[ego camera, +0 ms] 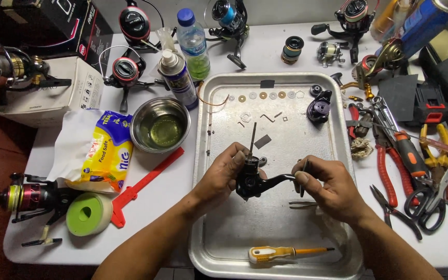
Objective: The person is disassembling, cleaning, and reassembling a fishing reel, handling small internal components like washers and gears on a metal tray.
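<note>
A white workbench crowded with fishing reels and tools carries a metal tray [338, 171], evidently so small parts are contained. Above the tray's middle, a black reel body [250, 181] is gripped upright by the left hand [221, 179], presumably to steady it, while a thin dark tool [304, 176] is pinched in the right hand [330, 189] just beside it.

A white bench [265, 52] carries a metal tray [208, 155] at its middle. Left of the tray lie a steel bowl [160, 124], a red caliper [146, 184], a wipes pack [92, 150], a green tape roll [89, 213], a white box [53, 91], a spray can [178, 78] and a bottle [193, 44]. Fishing reels [125, 70] sit along the back and left edges. Right of the tray lie pliers [390, 171], scissors [434, 199] and screwdrivers [408, 150].
</note>
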